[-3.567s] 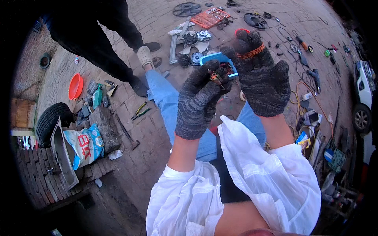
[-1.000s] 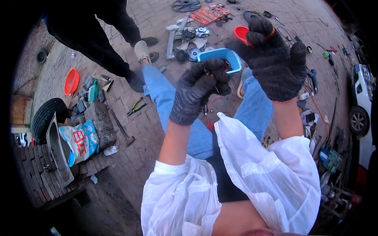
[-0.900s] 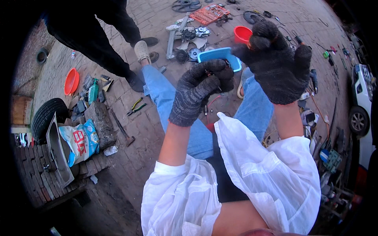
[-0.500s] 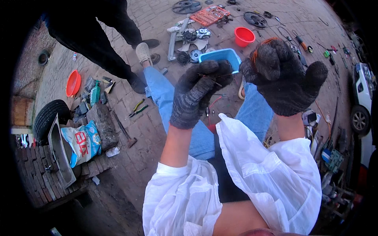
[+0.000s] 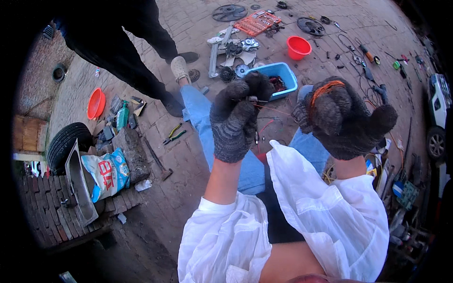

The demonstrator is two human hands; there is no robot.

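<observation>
Both hands wear dark grey knit gloves and are raised over my lap. My left hand (image 5: 233, 120) pinches a small metal piece (image 5: 254, 99) between thumb and fingers; its exact kind is too small to tell. From there a thin orange wire (image 5: 278, 110) runs across to my right hand (image 5: 347, 120). Several turns of orange wire (image 5: 326, 87) are looped around the right hand's curled fingers, while its thumb sticks out to the side. Beyond the hands stands a blue basin (image 5: 293, 81) with dark red, tangled contents.
A red bowl (image 5: 298, 47), an orange tool case (image 5: 257, 23) and metal motor parts lie farther off. To the left are pliers (image 5: 174, 134), a hammer (image 5: 158, 160), a tire (image 5: 66, 144) and a sack (image 5: 107, 174). Another person's legs (image 5: 113, 56) stand at the upper left.
My right hand has come down and tilted, showing more of its wire loops. My left hand is slightly lower, with the metal piece plainer. The view has shifted, uncovering the basin's contents.
</observation>
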